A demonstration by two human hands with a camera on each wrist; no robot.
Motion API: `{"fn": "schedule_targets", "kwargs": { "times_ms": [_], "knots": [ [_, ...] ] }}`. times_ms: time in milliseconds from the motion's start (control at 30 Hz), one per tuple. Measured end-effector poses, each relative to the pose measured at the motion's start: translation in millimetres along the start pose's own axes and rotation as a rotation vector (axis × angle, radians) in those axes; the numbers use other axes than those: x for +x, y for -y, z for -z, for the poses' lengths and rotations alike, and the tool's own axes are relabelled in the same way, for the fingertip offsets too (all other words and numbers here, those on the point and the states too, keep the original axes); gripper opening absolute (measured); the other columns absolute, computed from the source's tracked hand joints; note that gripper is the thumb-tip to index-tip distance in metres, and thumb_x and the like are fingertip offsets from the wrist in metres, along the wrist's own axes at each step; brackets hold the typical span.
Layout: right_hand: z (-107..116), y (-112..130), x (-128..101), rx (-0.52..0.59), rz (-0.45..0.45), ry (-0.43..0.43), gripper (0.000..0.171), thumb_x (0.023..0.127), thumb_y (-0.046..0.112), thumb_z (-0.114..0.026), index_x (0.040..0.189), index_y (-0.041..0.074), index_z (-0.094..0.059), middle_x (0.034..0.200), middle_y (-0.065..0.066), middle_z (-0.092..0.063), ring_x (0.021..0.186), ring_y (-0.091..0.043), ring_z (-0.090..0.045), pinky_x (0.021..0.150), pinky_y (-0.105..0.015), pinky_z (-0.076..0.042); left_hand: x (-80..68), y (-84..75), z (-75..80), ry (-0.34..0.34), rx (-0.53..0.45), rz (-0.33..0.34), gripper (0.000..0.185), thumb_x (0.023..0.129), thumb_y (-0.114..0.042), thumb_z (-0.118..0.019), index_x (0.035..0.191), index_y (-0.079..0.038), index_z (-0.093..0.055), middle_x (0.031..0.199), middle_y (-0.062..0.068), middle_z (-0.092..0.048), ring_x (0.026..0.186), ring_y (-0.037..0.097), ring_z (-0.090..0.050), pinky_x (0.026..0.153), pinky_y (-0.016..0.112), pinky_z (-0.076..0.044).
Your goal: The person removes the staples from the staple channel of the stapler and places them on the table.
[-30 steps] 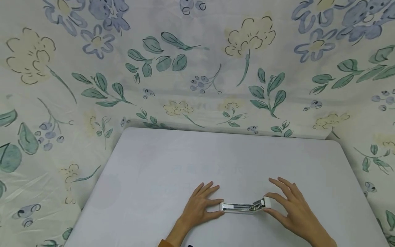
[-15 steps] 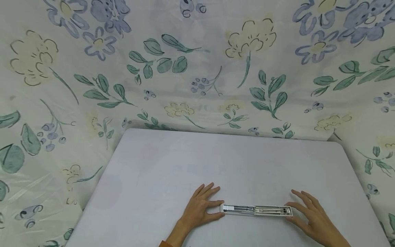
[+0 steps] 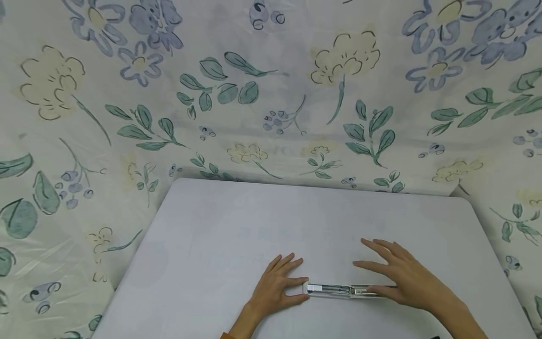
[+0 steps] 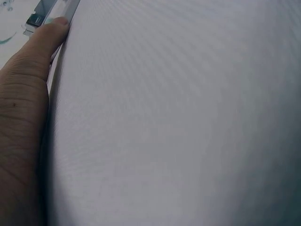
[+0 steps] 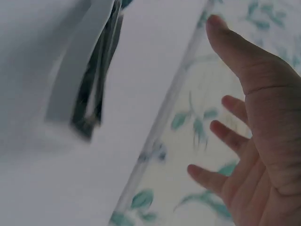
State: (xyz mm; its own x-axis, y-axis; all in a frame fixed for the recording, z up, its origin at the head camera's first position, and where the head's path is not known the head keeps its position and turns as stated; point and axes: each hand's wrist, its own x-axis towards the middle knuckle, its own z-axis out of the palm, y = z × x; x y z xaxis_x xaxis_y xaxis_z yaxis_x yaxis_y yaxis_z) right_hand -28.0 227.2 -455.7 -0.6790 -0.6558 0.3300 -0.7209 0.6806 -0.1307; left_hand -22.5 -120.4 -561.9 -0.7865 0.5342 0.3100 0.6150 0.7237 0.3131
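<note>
A white stapler (image 3: 330,289) with a metal channel lies folded out flat on the white table in the head view, its right part covered by my right hand. My left hand (image 3: 277,285) pinches the stapler's left end between thumb and index finger, the other fingers spread. In the left wrist view the thumb (image 4: 42,44) presses along the side of the stapler (image 4: 59,9). Over the stapler's right half hovers my right hand (image 3: 402,278), fingers extended. The right wrist view shows that hand (image 5: 268,127) apart from the blurred stapler (image 5: 80,80), holding nothing.
The white tabletop (image 3: 237,216) has rounded corners at the back. Behind it and at both sides hangs a floral cloth (image 3: 296,141) with leaves and flowers.
The stapler's raised right arm swung down to the right until it lay flat. My right hand then let go of that end and moved left above it. My left hand kept its grip.
</note>
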Motion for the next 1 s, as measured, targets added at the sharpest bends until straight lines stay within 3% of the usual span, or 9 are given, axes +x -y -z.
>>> {"fn": "schedule_targets", "kwargs": {
  "times_ms": [133,267,733,1000],
  "knots": [
    [-8.4,13.6,33.2,0.008,0.154,0.077,0.061,0.077,0.039,-0.086,0.135,0.040,-0.064,0.151,-0.004,-0.056,0.129,-0.027,-0.057,0.101,-0.055,-0.054,-1.2,1.0,-0.1,-0.012,-0.005,-0.013,0.040,0.078,-0.056,-0.082,0.111,-0.034,-0.080,0.142,-0.003,-0.066,0.142,0.023,-0.054,0.119,0.049,-0.043],
    [-19.0,21.7,51.1,0.017,0.233,0.145,0.060,0.081,0.035,-0.084,0.137,0.039,-0.062,0.150,-0.006,-0.057,0.128,-0.028,-0.059,0.100,-0.059,-0.056,-2.1,1.7,0.1,-0.006,0.002,-0.023,0.040,0.079,-0.058,-0.081,0.111,-0.034,-0.080,0.143,-0.003,-0.066,0.142,0.023,-0.054,0.118,0.049,-0.044],
    [-48.1,36.8,68.9,-0.006,0.311,0.295,0.049,0.087,0.031,-0.080,0.132,0.043,-0.066,0.150,-0.002,-0.057,0.130,-0.025,-0.060,0.101,-0.054,-0.058,-3.3,4.1,0.0,-0.011,0.024,-0.051,0.041,0.081,-0.059,-0.078,0.114,-0.036,-0.078,0.144,-0.003,-0.065,0.142,0.024,-0.054,0.120,0.048,-0.042],
    [-61.2,41.7,71.1,-0.002,0.322,0.366,0.039,0.091,0.030,-0.076,0.127,0.044,-0.070,0.150,0.000,-0.058,0.131,-0.024,-0.059,0.099,-0.055,-0.058,-5.2,3.3,1.6,0.016,0.002,-0.033,0.041,0.083,-0.060,-0.076,0.116,-0.036,-0.077,0.146,-0.003,-0.063,0.144,0.024,-0.052,0.121,0.049,-0.041]
  ]
}}
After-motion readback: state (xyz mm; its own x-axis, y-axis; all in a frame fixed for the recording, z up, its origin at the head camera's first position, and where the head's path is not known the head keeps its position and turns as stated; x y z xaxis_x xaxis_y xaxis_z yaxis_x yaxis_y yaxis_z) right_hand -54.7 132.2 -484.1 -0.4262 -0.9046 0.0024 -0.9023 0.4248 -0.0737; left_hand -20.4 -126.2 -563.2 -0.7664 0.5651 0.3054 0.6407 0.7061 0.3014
